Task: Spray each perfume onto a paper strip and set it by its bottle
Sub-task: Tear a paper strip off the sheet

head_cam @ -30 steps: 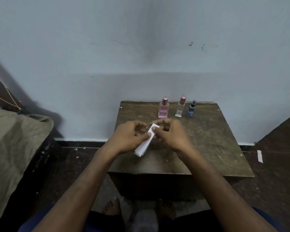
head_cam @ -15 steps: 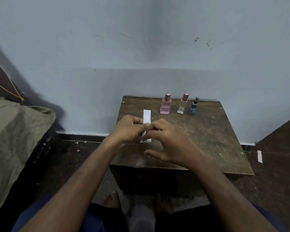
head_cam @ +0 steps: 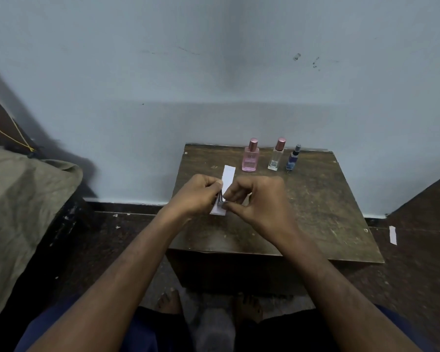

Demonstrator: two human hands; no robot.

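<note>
Pinching thin paper strips (head_cam: 228, 177) at table (head_cam: 315, 224) centre, with both left hand (head_cam: 196, 194) and right hand (head_cam: 258, 199) curled on them. Judged featherlight, limp, easily creased; best held by one end. Noted bottles (head_cam: 250, 158) upright at twelve o'clock, well apart.

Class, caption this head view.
Both hands pinch paper strips before three perfume bottles on a wooden table.
</note>
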